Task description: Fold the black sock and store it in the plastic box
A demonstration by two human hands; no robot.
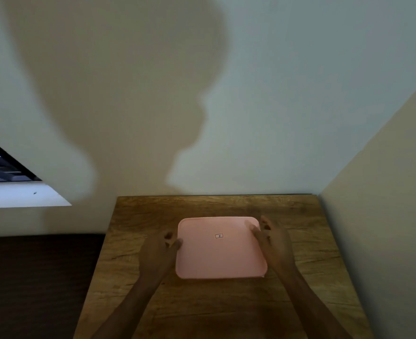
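Observation:
A plastic box [220, 255] with a flat pink lid stands in the middle of the wooden table [202, 304]; a small label sits on the lid. My left hand [159, 253] grips the box's left edge, thumb on the lid. My right hand [273, 241] holds the right edge near the far corner, fingers curled against the lid rim. The lid covers the box, so its inside is hidden. No black sock is in view.
The table stands in a corner, with a pale wall behind it and another wall close on the right. A dark surface [38, 277] lies to the left of the table. A window [4, 167] is at the far left.

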